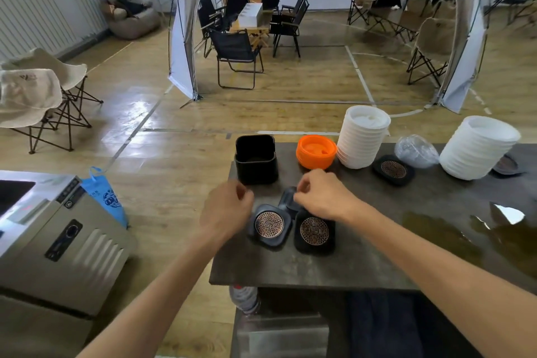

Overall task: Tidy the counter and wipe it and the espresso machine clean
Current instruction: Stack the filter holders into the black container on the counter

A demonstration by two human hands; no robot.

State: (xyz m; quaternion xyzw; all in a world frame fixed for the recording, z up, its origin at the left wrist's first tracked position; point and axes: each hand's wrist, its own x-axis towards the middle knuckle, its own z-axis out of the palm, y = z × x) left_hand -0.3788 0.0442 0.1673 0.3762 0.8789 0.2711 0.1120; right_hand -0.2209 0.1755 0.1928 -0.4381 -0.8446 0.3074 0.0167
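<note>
Black coaster (287,200) half hidden, pinched by right hand (322,197), left hand (226,209) curled, grip unclear

Open dark counter (334,267) lies bare along the near edge, while the far edge is crowded by a black square holder (255,161), orange lids (316,155) and two stacks of white lids (361,139), with a wet patch (453,229) at right

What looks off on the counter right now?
A wet puddle spreads over the right side of the counter, unwiped. A crumpled clear plastic bag lies between the two white lid stacks.
</note>
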